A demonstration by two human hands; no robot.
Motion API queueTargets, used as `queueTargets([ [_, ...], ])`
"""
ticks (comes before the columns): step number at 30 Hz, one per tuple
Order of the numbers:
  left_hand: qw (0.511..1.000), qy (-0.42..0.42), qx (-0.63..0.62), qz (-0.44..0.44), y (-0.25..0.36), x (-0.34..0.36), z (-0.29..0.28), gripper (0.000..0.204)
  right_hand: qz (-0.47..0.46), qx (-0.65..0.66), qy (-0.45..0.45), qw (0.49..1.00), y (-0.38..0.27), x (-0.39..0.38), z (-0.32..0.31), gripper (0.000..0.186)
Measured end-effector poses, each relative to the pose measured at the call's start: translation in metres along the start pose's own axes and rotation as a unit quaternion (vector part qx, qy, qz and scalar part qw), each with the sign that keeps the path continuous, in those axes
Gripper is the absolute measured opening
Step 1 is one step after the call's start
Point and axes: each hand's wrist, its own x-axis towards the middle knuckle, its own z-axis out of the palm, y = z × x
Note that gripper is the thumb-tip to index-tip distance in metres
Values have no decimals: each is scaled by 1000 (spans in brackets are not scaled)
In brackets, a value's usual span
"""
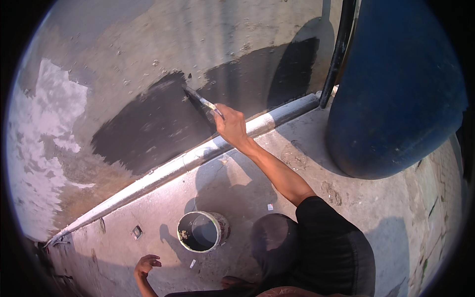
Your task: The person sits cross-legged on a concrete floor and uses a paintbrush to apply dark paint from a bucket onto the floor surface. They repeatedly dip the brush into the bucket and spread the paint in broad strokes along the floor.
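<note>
Before us stands a wall (pixel 123 59), with a long pipe (pixel 148 184) along its foot. The fingers (pixel 221 114) of our right hand (pixel 232 125) have a brush (pixel 204 103) at the wall. On the floor (pixel 109 255) nearer us sits a bucket (pixel 223 226); our left hand (pixel 145 266) is left of it. Far right stands a barrel (pixel 396 89), an upright pipe (pixel 339 54) to its left.
</note>
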Motion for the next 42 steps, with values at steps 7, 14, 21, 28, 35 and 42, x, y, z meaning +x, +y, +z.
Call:
queueTargets([
  [7,998,37,-17,-43,13,3,10,33,97,-105,41,989,104,67,-91,15],
  [14,998,15,-51,30,8,5,13,33,125,-253,207,937,110,60,-120,17],
  [21,995,-9,-35,88,15,11,13,38,58,-149,142,977,10,15,41,9],
  [28,999,29,25,-22,29,5,18,33,33,73,-33,996,-29,-12,60,18],
  [35,999,45,-7,-5,26,3,23,32,121,-39,26,992,62,52,-25,16],
  [42,999,48,-6,-4,32,-5,23,31,56,-265,165,948,33,28,-38,12],
])
